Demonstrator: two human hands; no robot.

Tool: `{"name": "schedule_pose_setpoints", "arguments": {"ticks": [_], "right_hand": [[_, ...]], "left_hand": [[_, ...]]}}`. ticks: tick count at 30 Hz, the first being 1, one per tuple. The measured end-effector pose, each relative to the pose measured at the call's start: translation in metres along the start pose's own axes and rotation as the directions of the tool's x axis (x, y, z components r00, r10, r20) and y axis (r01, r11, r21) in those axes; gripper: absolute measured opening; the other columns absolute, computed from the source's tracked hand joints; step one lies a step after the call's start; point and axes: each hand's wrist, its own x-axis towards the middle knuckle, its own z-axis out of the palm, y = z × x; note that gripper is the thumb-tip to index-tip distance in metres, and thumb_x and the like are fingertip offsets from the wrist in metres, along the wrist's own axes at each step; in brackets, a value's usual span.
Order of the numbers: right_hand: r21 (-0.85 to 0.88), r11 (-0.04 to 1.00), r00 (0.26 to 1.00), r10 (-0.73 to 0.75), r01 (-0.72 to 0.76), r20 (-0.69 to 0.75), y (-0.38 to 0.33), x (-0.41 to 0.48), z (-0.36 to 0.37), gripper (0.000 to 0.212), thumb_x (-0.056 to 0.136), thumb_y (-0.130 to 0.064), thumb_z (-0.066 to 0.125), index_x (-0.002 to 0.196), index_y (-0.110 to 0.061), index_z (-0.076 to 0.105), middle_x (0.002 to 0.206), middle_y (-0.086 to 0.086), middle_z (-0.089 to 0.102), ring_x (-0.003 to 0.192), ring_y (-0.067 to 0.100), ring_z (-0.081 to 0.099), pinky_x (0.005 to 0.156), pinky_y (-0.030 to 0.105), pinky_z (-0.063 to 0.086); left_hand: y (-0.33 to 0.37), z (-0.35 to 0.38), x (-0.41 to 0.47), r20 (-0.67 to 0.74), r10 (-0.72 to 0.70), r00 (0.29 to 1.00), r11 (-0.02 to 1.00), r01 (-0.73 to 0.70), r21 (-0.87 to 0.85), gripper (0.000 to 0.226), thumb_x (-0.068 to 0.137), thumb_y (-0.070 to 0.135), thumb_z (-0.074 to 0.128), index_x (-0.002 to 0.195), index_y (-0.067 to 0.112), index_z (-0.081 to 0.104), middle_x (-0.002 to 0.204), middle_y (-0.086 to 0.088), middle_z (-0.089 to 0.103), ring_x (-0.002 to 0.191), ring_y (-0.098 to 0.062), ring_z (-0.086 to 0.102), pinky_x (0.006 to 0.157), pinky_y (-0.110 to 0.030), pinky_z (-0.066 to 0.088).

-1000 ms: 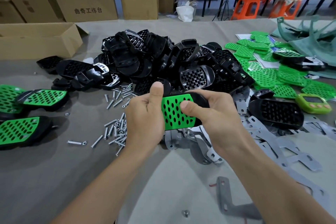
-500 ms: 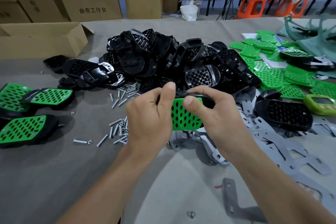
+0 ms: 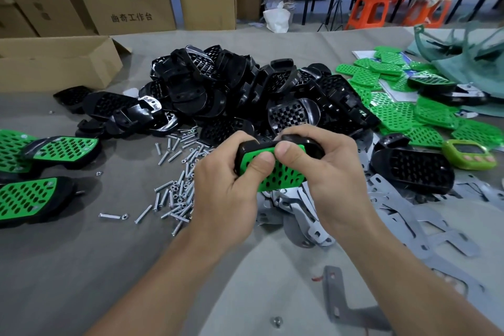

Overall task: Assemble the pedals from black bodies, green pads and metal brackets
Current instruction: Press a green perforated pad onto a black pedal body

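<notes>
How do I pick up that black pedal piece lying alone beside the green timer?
Come from above and pinch the black body across its two long edges, near the middle. It lies flat, holed face up, and is narrowest that way.

Left thumb (image 3: 261, 163) now down on green pad (image 3: 281, 179)

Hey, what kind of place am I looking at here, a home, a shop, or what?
Most likely a small factory or assembly workshop: a heap of identical black pedal bodies beside piles of green pads and loose screws on a covered bench, with stacked shipping cartons behind.
</notes>
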Motion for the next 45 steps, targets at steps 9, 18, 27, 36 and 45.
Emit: {"name": "schedule_pose_setpoints", "arguments": {"ticks": [9,18,27,36,45], "right_hand": [[0.032,0.983,0.976,0.172,-0.178,0.136,0.001,0.009,-0.006,0.014,0.087,-0.030,0.069,0.088,-0.018,0.075,0.077,0.005,0.064,0.075,0.018,0.059,0.071,0.042,0.053],[0.025,0.998,0.984,0.056,-0.061,0.169,0.001,0.015,-0.021,0.018,0.088,-0.017,0.066,0.102,-0.017,0.077,0.101,0.019,0.072,0.096,0.041,0.064,0.093,0.063,0.049],[-0.015,1.000,0.979,0.003,0.000,0.206,-0.003,0.013,-0.018,0.014,0.086,-0.015,0.069,0.097,-0.015,0.078,0.089,0.014,0.074,0.084,0.027,0.066,0.079,0.046,0.054],[-0.025,0.998,0.981,0.056,-0.053,0.184,-0.001,0.011,-0.016,0.013,0.086,-0.017,0.068,0.093,-0.012,0.078,0.084,0.020,0.071,0.078,0.025,0.065,0.074,0.049,0.055],[-0.118,0.986,0.981,0.132,-0.116,0.139,-0.003,0.011,-0.016,0.015,0.081,-0.023,0.067,0.084,-0.013,0.077,0.078,0.026,0.065,0.071,0.039,0.061,0.068,0.054,0.053]], "left_hand": [[0.001,-0.002,0.007,0.021,-0.063,0.998,0.995,0.065,-0.077,0.022,0.091,0.029,0.065,0.070,0.026,0.057,0.060,0.014,0.049,0.060,-0.006,0.044,0.055,-0.021,0.035],[-0.002,-0.002,0.010,0.088,-0.120,0.989,0.969,0.136,-0.207,0.015,0.082,0.027,0.075,0.095,0.033,0.071,0.086,0.008,0.069,0.082,-0.013,0.065,0.076,-0.038,0.057],[0.007,-0.004,0.009,0.236,-0.279,0.931,0.805,0.361,-0.471,0.010,0.074,0.014,0.077,0.075,0.023,0.072,0.077,-0.012,0.055,0.074,-0.023,0.055,0.066,-0.033,0.051],[0.007,-0.010,0.014,0.324,-0.314,0.892,0.779,0.438,-0.449,0.010,0.072,0.013,0.076,0.071,0.021,0.071,0.072,-0.008,0.061,0.069,-0.021,0.061,0.058,-0.028,0.051],[0.008,-0.015,0.014,0.322,-0.247,0.914,0.904,0.337,-0.262,0.022,0.062,0.011,0.087,0.077,0.023,0.076,0.074,-0.001,0.073,0.069,-0.014,0.072,0.056,-0.023,0.054]]}}
